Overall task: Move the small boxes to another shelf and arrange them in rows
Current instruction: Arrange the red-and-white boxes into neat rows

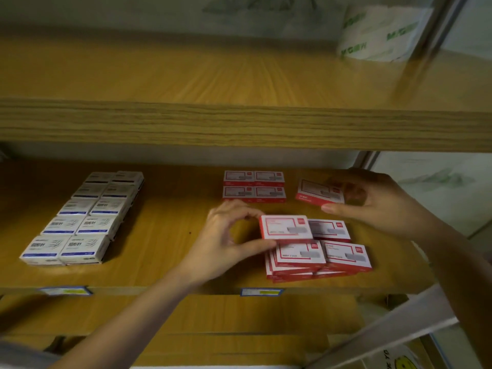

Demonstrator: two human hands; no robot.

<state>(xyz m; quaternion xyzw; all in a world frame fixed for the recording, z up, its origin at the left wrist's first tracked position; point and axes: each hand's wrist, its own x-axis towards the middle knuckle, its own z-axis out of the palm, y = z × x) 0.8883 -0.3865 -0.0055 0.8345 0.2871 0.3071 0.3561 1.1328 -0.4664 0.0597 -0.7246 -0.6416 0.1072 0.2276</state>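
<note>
On the middle wooden shelf [165, 251] sits a stack of small red-and-white boxes [343, 255] near the front right. My left hand [226, 235] pinches the top red box [286, 227] of that stack between thumb and fingers. My right hand [372, 203] holds another red box [316, 193] tilted above the shelf, to the right of the block of red boxes [254, 186] laid in two rows at the back.
Blue-and-white small boxes [85, 219] lie in two long rows at the shelf's left. The upper shelf [239, 126] carries a white-and-green roll [378, 33] at its right end. Price labels [262, 292] sit on the shelf's front edge. A metal frame post [386, 323] crosses the lower right.
</note>
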